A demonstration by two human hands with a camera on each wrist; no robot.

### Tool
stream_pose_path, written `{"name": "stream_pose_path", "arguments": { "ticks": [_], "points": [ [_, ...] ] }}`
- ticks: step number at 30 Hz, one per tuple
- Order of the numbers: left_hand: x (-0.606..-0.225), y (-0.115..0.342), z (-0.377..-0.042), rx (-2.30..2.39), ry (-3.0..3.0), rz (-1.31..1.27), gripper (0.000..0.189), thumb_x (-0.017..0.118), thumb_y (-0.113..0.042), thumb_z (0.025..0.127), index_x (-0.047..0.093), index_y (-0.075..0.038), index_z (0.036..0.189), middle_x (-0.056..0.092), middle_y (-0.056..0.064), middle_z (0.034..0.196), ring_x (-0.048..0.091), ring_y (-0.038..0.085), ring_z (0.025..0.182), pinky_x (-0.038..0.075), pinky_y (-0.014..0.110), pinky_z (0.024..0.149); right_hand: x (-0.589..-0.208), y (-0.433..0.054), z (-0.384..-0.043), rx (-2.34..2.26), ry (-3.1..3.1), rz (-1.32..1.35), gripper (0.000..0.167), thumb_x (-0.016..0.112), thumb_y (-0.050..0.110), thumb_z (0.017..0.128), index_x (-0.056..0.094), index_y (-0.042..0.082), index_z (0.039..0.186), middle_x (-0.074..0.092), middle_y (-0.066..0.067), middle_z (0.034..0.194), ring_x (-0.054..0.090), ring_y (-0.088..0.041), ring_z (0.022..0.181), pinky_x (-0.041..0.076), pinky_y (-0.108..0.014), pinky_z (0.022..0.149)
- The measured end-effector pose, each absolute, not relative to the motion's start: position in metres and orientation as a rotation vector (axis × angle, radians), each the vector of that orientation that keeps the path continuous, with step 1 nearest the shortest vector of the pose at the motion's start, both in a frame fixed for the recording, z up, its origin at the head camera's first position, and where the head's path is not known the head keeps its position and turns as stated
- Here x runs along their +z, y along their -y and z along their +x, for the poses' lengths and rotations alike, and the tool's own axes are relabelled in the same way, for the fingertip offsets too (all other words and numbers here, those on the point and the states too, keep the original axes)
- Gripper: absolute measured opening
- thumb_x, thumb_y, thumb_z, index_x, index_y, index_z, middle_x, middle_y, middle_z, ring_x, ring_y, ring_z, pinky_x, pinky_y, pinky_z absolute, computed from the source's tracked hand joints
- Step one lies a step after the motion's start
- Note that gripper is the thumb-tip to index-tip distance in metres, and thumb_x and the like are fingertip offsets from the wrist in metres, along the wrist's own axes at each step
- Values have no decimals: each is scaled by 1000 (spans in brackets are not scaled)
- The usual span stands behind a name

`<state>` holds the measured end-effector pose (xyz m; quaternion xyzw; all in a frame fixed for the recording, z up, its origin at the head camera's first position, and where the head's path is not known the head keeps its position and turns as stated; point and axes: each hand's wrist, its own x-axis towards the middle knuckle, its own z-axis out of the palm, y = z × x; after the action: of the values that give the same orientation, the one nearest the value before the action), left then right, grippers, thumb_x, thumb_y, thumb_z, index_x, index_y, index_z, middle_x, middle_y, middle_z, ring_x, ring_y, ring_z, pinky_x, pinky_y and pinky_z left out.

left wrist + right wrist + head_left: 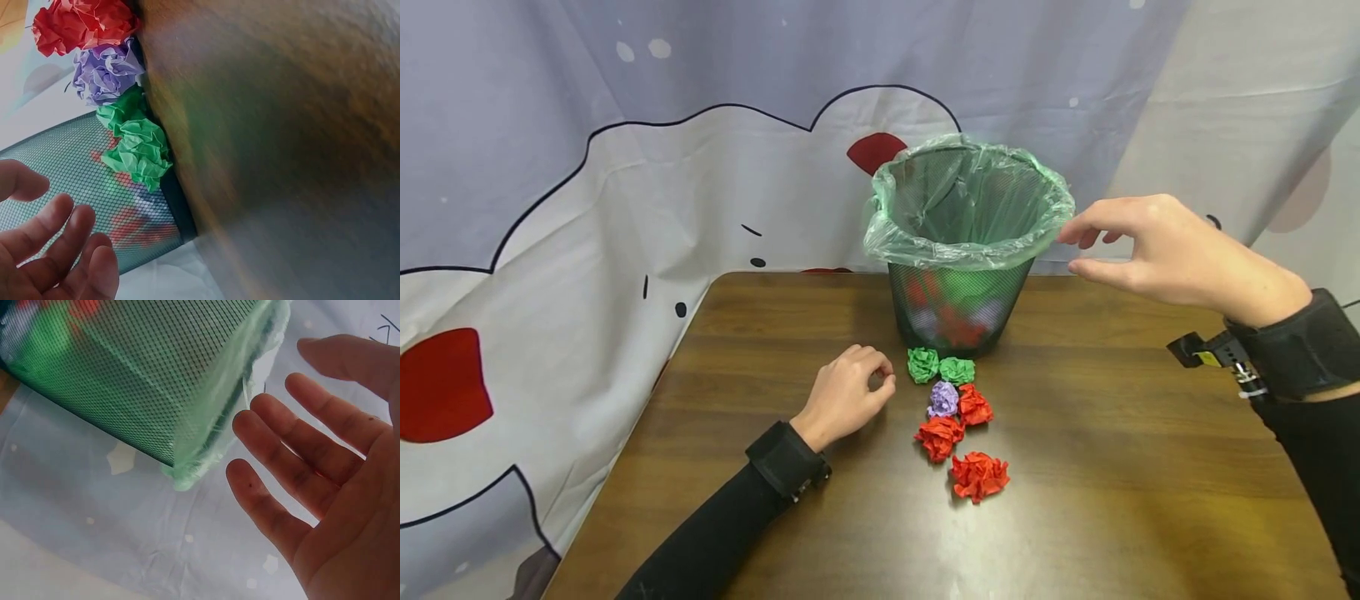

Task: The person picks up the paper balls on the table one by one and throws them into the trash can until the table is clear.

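Observation:
A black mesh bin [962, 308] lined with a green plastic bag [925, 242] stands at the table's back, crumpled paper showing through its mesh. My right hand [1172, 250] hovers right beside the bag's rim, thumb and fingers apart, holding nothing. In the right wrist view its fingers [294, 469] are spread in front of the bag edge. Low over the table, my left hand [848, 392] is loosely curled and holds nothing. Just right of it are two green paper balls [922, 365] at the bin's foot, and a purple paper ball [943, 400].
Three red paper balls lie on the wooden table [1120, 467]: one [975, 405] beside the purple ball, one [939, 437] in front of it, and one [980, 477] nearest me. A patterned curtain [715, 192] hangs behind the bin and along the table's left side.

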<state>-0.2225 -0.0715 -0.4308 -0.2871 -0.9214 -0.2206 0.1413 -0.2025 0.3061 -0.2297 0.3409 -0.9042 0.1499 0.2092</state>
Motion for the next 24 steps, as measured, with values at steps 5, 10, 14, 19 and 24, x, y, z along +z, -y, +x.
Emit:
{"name": "stream_pose_path", "arguments": {
  "ticks": [5,10,14,19,24],
  "points": [
    [-430,71,-222,-639,2673,-836,6,69,-26,91,70,-20,89,64,-9,86,56,8,84,49,28,66,-247,-306,-198,451,2510,983,36,84,9,76,73,20,109,71,13,96,58,4,87,42,-13,76],
    [-430,71,-220,-632,2698,-847,8,68,-27,92,70,-20,91,67,-5,89,56,9,85,49,28,67,-268,-305,-194,503,2530,998,39,85,11,75,73,22,111,71,15,100,60,2,88,43,-14,78],
    [-430,72,-218,-628,2694,-866,7,68,-27,92,70,-20,91,67,-4,90,56,9,85,49,28,67,-284,-305,-190,530,2570,993,41,86,13,76,72,25,113,70,17,105,61,0,91,45,-18,81],
    [-429,72,-217,-624,2676,-878,7,68,-27,92,70,-20,91,67,-4,90,57,10,86,50,29,66,-304,-306,-188,567,2598,994,42,85,16,77,71,25,115,69,17,106,62,-3,92,45,-18,82],
    [-429,71,-217,-638,2683,-878,7,67,-27,92,70,-20,92,68,-3,91,57,9,87,50,30,68,-321,-306,-185,581,2647,945,38,84,17,80,70,25,115,68,18,107,63,-7,93,49,-27,81]
  ]
}}
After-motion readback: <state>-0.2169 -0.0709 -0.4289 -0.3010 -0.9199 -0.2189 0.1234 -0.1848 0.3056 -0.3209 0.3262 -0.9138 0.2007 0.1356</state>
